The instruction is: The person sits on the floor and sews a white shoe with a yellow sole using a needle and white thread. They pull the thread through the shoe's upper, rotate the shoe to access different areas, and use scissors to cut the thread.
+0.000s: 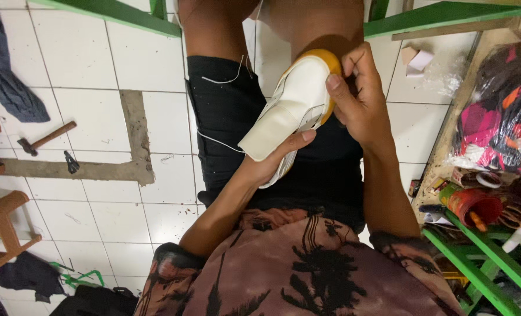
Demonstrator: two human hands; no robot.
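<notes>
A white shoe (289, 105) with a yellow-orange sole rests on my lap over black shorts. My left hand (272, 161) cups the shoe from below at its heel end, thumb against the upper. My right hand (357, 96) grips the toe end, thumb pressed on the white upper beside the sole. A thin white thread (222, 79) trails from the shoe across the shorts.
A hammer (45, 138) and a small dark tool (71, 162) lie on the white tiled floor at left. Wooden stools (0, 219) stand at the left edge. A green-framed shelf (489, 246) at right holds a red cup, tape and bagged colourful cloth (500, 111).
</notes>
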